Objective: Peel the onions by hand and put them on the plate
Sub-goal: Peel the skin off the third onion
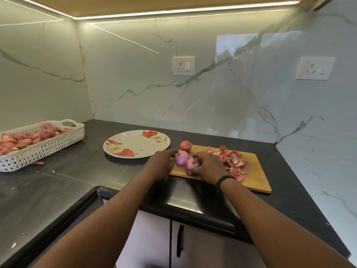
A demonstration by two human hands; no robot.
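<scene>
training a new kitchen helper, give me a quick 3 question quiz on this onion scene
1. True or false: the plate already holds peeled onions.
2. Multiple choice: where do the loose skins lie? A) in the basket B) on the board C) on the plate
3. Short answer: how many onions are on the board, and which one does neither hand touch?

Key
1. False: the plate holds none.
2. B
3. Three. The left hand is at the left peeled onion, the right hand curls round the right peeled onion; the unpeeled onion behind them is untouched.
</scene>
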